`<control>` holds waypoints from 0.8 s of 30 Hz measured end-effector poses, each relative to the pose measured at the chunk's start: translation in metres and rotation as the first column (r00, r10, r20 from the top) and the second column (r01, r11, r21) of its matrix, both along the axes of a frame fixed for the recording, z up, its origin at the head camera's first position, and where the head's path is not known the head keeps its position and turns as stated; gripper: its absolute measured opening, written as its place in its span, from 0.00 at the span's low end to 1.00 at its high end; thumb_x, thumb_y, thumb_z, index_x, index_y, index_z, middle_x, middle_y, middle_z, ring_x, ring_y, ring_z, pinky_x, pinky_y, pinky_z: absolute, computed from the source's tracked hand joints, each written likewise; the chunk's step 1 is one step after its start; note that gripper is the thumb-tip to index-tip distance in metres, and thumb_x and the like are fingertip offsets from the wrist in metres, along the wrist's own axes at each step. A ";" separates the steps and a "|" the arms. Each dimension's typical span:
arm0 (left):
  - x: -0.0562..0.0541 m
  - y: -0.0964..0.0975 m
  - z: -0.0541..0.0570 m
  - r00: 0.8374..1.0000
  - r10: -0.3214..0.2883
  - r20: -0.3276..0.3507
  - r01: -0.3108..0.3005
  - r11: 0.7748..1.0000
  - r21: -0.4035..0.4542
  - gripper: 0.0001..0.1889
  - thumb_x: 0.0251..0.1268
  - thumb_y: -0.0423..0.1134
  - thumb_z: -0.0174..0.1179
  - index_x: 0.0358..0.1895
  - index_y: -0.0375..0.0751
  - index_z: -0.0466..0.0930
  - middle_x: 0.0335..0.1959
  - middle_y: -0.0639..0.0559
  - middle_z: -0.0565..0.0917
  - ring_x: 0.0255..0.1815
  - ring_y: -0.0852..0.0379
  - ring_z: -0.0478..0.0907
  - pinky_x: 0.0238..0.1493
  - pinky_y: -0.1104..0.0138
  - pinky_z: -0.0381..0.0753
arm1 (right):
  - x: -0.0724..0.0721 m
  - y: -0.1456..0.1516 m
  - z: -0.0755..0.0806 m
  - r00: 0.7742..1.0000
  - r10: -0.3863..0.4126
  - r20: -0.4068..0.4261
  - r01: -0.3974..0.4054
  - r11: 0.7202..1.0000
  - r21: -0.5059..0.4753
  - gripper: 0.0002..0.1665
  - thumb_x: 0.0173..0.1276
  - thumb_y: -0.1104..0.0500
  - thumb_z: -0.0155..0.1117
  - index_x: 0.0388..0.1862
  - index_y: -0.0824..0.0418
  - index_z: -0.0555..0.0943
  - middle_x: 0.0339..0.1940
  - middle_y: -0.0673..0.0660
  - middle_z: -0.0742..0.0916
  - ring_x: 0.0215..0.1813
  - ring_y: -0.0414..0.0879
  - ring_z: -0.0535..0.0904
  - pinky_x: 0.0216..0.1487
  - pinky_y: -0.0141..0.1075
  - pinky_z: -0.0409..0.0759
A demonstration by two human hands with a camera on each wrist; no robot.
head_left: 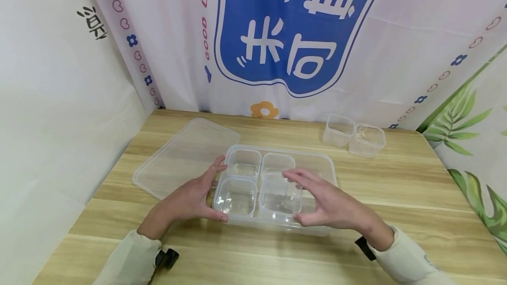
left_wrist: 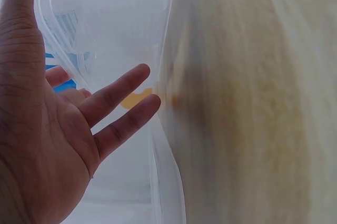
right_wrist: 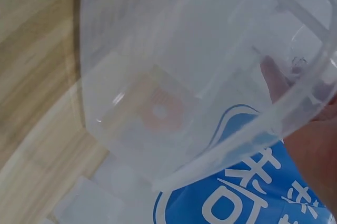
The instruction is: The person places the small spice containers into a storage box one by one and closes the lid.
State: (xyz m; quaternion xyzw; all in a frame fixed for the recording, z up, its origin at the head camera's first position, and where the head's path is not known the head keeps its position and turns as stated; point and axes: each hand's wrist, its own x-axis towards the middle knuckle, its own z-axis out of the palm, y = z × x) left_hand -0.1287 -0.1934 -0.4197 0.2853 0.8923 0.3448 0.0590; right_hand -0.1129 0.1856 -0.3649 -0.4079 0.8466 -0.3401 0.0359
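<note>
A clear rectangular plastic box [head_left: 317, 162] lies on the table, holding several small clear square cups. My left hand [head_left: 198, 195] spans the box's left end, thumb at the near corner and index finger at the rim further back. Two of its fingers [left_wrist: 118, 95] stretch out beside the end wall in the left wrist view. Over the box's right part, my right hand [head_left: 330, 201] holds the front right cup [head_left: 279, 195], thumb near its closer corner and fingertips at its far side. Through the clear wall, a right finger [right_wrist: 274, 76] shows in the right wrist view.
Behind and left of the box, a flat translucent lid [head_left: 180, 157] lies on the wooden table [head_left: 400, 214]. Two more clear cups, one [head_left: 339, 133] beside the other [head_left: 367, 142], stand at the back right. A printed cloth [head_left: 178, 56] hangs along the table's back edge.
</note>
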 end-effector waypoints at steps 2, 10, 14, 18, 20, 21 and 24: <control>0.000 0.000 0.000 1.000 0.001 0.003 -0.001 1.000 0.003 0.76 0.39 0.65 0.82 0.85 0.51 0.33 0.80 0.47 0.61 0.63 0.46 0.79 0.61 0.47 0.78 | 0.000 0.000 -0.003 1.000 0.002 0.006 -0.002 1.000 -0.002 0.53 0.58 0.55 0.78 0.81 0.58 0.64 0.73 0.52 0.72 0.66 0.54 0.76 0.63 0.52 0.77; 0.000 0.001 0.000 1.000 0.005 0.003 -0.005 1.000 -0.006 0.76 0.39 0.66 0.82 0.85 0.52 0.33 0.81 0.48 0.60 0.63 0.46 0.79 0.62 0.47 0.77 | -0.002 0.001 -0.013 1.000 0.009 0.013 -0.009 1.000 -0.008 0.53 0.59 0.56 0.78 0.81 0.57 0.63 0.75 0.53 0.71 0.64 0.55 0.77 0.63 0.50 0.78; 0.000 0.001 -0.001 1.000 0.008 0.010 -0.008 1.000 -0.012 0.76 0.39 0.68 0.81 0.85 0.53 0.33 0.81 0.49 0.59 0.64 0.46 0.78 0.62 0.47 0.76 | -0.002 0.001 -0.016 1.000 0.004 0.018 -0.004 1.000 -0.009 0.53 0.60 0.55 0.78 0.82 0.57 0.63 0.76 0.54 0.71 0.65 0.56 0.77 0.63 0.51 0.77; 0.000 0.000 -0.001 1.000 0.009 0.014 -0.009 1.000 -0.011 0.76 0.39 0.69 0.80 0.85 0.52 0.33 0.81 0.50 0.59 0.64 0.46 0.78 0.63 0.47 0.76 | -0.002 0.001 -0.019 1.000 -0.006 0.017 0.006 1.000 -0.008 0.53 0.60 0.55 0.78 0.82 0.56 0.62 0.77 0.54 0.70 0.66 0.57 0.76 0.65 0.54 0.76; 0.000 0.000 -0.001 1.000 0.009 0.012 -0.009 1.000 -0.010 0.76 0.39 0.68 0.81 0.85 0.52 0.33 0.81 0.49 0.59 0.64 0.46 0.78 0.63 0.47 0.76 | -0.001 0.000 -0.022 1.000 -0.014 0.006 0.014 1.000 -0.002 0.54 0.60 0.54 0.78 0.82 0.55 0.62 0.77 0.54 0.70 0.70 0.56 0.73 0.67 0.55 0.73; 0.000 0.000 -0.001 1.000 0.010 0.014 -0.010 1.000 -0.009 0.76 0.39 0.67 0.81 0.85 0.53 0.33 0.81 0.49 0.59 0.64 0.46 0.78 0.63 0.47 0.76 | -0.001 0.000 -0.023 1.000 -0.017 -0.002 0.017 1.000 0.001 0.53 0.60 0.54 0.78 0.82 0.55 0.62 0.77 0.54 0.71 0.71 0.55 0.72 0.68 0.55 0.72; 0.000 0.000 -0.001 1.000 0.011 0.011 -0.010 1.000 -0.010 0.76 0.39 0.66 0.82 0.85 0.53 0.33 0.81 0.49 0.59 0.63 0.45 0.78 0.62 0.47 0.76 | 0.000 -0.001 -0.026 0.999 -0.029 -0.021 0.029 1.000 0.011 0.53 0.59 0.53 0.78 0.82 0.54 0.63 0.76 0.53 0.72 0.75 0.53 0.67 0.70 0.56 0.68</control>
